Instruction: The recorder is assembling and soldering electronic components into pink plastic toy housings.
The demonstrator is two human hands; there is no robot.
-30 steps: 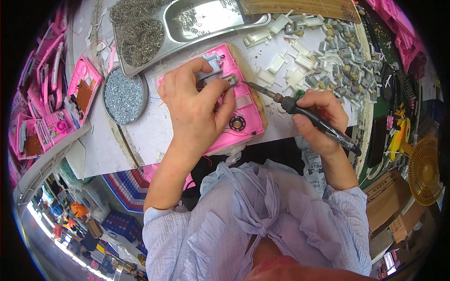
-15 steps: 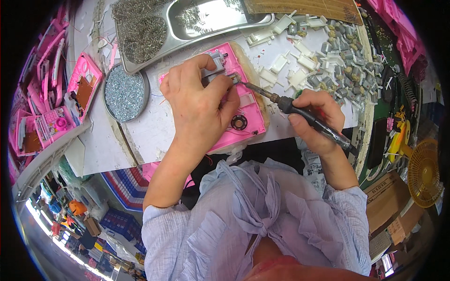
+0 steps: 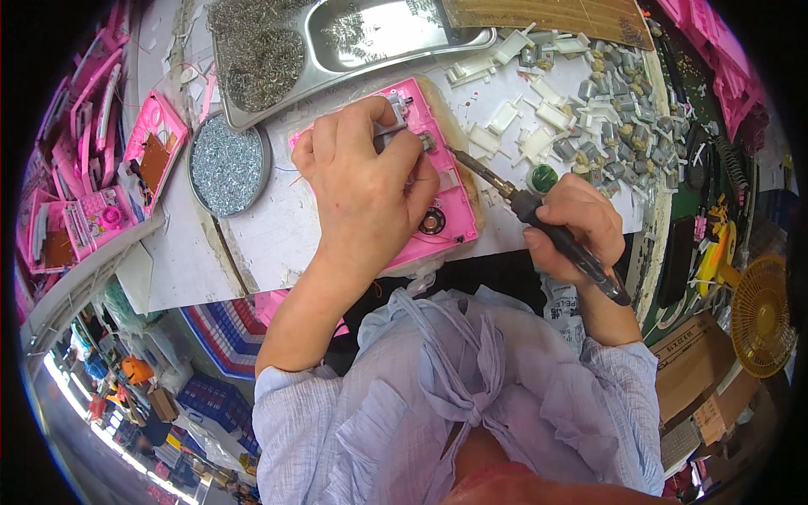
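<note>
A pink plastic casing [image 3: 454,198] lies on the bench in front of me, a round black speaker [image 3: 432,221] set in its near part. My left hand [image 3: 366,177] rests over the casing, its fingers closed around a grey motor piece [image 3: 392,118] that they partly cover. Beside the fingertips a small metal part [image 3: 427,140] shows. My right hand [image 3: 581,227] grips the black handle of a soldering iron [image 3: 547,217]. The iron's tip points at the casing's right edge, slightly apart from the metal part. Near my right hand sits a small round green object [image 3: 543,177].
A metal tray [image 3: 324,71] of springs stands at the back, with a round dish [image 3: 227,164] of small silvery pieces to its left. White holders and grey motors [image 3: 619,126] are heaped at the right. Pink casings [image 3: 101,223] pile up at far left; a yellow fan [image 3: 763,311] stands far right.
The soldering iron has drawn back to the right and slightly down, away from the metal part. The green object now shows more fully. My left hand stays on the grey motor piece.
</note>
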